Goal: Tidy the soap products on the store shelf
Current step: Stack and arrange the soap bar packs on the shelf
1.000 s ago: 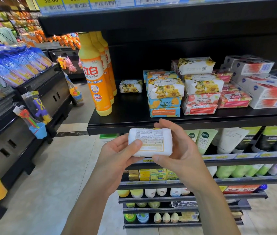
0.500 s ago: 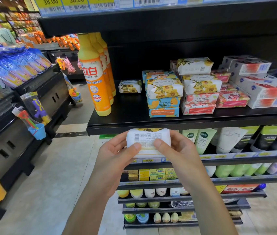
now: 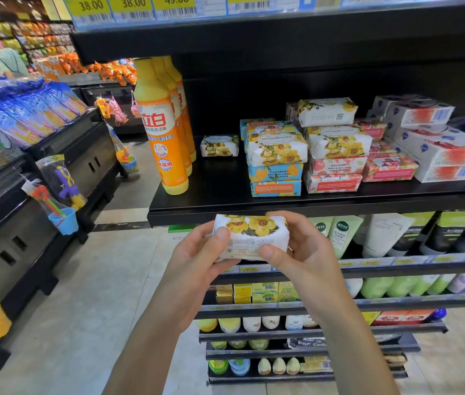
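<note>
Centrally, the left grip (image 3: pixel 197 260) and right grip (image 3: pixel 306 252) each curled round a flowered soap bar (image 3: pixel 251 230), held just before the black shelf (image 3: pixel 368 205) edge. On it, orange bottles (image 3: pixel 161 138) stood left and stacked soaps (image 3: pixel 276 161) stood right.

Pale tiled floor (image 3: pixel 88 295), black display cabinets (image 3: pixel 11 232) at left
</note>
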Available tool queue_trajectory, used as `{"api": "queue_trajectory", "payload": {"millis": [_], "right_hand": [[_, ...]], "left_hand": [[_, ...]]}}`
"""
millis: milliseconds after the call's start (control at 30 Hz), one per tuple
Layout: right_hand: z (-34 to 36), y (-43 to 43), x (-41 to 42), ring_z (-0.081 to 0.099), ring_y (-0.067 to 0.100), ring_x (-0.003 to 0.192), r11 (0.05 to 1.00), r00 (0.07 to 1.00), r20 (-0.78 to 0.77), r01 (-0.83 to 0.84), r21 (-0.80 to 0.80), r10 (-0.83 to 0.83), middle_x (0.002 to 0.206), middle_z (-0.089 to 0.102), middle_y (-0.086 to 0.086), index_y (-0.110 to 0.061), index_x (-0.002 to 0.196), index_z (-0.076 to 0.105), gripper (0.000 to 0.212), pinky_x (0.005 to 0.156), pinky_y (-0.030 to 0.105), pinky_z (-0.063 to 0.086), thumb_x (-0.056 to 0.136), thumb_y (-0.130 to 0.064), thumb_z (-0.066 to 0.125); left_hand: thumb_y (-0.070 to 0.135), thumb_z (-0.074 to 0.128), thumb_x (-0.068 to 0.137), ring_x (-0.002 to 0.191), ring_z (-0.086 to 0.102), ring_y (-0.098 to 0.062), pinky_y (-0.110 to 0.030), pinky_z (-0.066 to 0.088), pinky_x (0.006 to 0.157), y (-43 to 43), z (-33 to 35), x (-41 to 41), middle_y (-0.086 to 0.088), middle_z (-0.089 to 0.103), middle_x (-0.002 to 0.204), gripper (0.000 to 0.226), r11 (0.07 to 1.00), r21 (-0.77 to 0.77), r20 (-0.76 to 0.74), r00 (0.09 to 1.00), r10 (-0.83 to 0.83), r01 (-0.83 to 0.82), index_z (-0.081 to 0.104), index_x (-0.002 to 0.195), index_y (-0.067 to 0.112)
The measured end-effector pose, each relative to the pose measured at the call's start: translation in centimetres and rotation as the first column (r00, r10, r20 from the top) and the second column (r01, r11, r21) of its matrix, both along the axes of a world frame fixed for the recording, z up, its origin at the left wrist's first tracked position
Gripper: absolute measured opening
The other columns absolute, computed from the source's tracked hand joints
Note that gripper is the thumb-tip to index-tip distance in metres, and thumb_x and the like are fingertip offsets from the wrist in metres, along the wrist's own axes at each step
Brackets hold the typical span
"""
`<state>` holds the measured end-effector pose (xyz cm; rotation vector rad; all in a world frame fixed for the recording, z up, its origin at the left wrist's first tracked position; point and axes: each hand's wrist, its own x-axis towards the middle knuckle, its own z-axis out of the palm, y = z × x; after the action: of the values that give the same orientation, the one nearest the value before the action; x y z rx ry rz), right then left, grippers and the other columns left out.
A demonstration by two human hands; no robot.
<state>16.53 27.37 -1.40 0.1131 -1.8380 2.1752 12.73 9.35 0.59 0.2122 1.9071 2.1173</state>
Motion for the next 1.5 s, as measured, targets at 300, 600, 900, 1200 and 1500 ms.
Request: {"api": "queue_trajectory", "payload": {"millis": [300, 600, 900, 1200, 1500], "right_hand": [[-0.5, 0.1, 0.2, 0.068, 0.018, 0.111, 0.999, 0.998, -0.048, -0.035, 0.016, 0.035, 0.115, 0.073, 0.0, -0.016, 0.124, 0.064, 0.049, 0.087, 0.028, 0.056, 0.078, -0.005, 0.078], [0.1, -0.3, 0.7, 0.067, 0.003, 0.109, 0.998, 0.991, 0.129, -0.046, 0.043, 0.04, 0.125, 0.067, -0.011, -0.032, 0.137, 0.056, 0.068, 0.083, 0.022, 0.055, 0.077, -0.037, 0.086], [0.2, -0.4, 0.8, 0.073, 0.016, 0.103, 1.0, 0.978, 0.208, 0.02, -0.004, -0.019, 0.115, 0.075, -0.001, -0.019, 0.12, 0.069, 0.054, 0.089, 0.028, 0.056, 0.075, -0.048, 0.08], [-0.5, -0.1, 0.6, 0.07, 0.019, 0.107, 0.997, 0.99, 0.136, 0.032, -0.066, -0.023, 0.116, 0.073, 0.005, -0.024, 0.126, 0.067, 0.057, 0.085, 0.026, 0.057, 0.074, -0.017, 0.09], [-1.1, 0.9, 0.3, 0.064, 0.028, 0.12, 0.999, 0.999, -0.043, -0.022, 0.039, 0.024, 0.124, 0.068, 0.008, -0.019, 0.132, 0.058, 0.068, 0.098, 0.043, 0.056, 0.072, 0.003, 0.082]], "left_hand": [[0.047, 0.072, 0.071, 0.107, 0.074, -0.018, -0.027, 0.06, 0.088, 0.0, 0.2, 0.3, -0.006, 0.077, 0.112, 0.062, 0.999, 0.024, 0.045, 0.998, 0.043, -0.044, 0.068, 0.12, 0.009], [0.038, 0.076, 0.071, 0.112, 0.072, -0.021, -0.038, 0.054, 0.101, 0.1, -0.2, 0.8, -0.008, 0.077, 0.114, 0.06, 0.994, 0.069, 0.04, 0.996, 0.078, -0.081, 0.069, 0.122, 0.009], [0.038, 0.079, 0.065, 0.113, 0.071, -0.021, -0.044, 0.052, 0.106, 0.7, -0.4, 0.7, -0.005, 0.077, 0.114, 0.07, 0.993, 0.046, 0.032, 0.994, 0.106, -0.107, 0.065, 0.13, 0.016], [0.032, 0.077, 0.067, 0.11, 0.072, -0.02, -0.036, 0.053, 0.1, 0.7, -0.3, 0.6, -0.001, 0.078, 0.112, 0.071, 0.997, 0.065, -0.002, 0.999, 0.035, -0.035, 0.059, 0.136, 0.028], [0.039, 0.064, 0.084, 0.114, 0.071, -0.023, -0.038, 0.06, 0.095, 0.4, -0.6, 0.2, -0.009, 0.075, 0.118, 0.054, 0.992, 0.126, 0.053, 0.999, 0.006, -0.012, 0.065, 0.129, 0.009]]}}
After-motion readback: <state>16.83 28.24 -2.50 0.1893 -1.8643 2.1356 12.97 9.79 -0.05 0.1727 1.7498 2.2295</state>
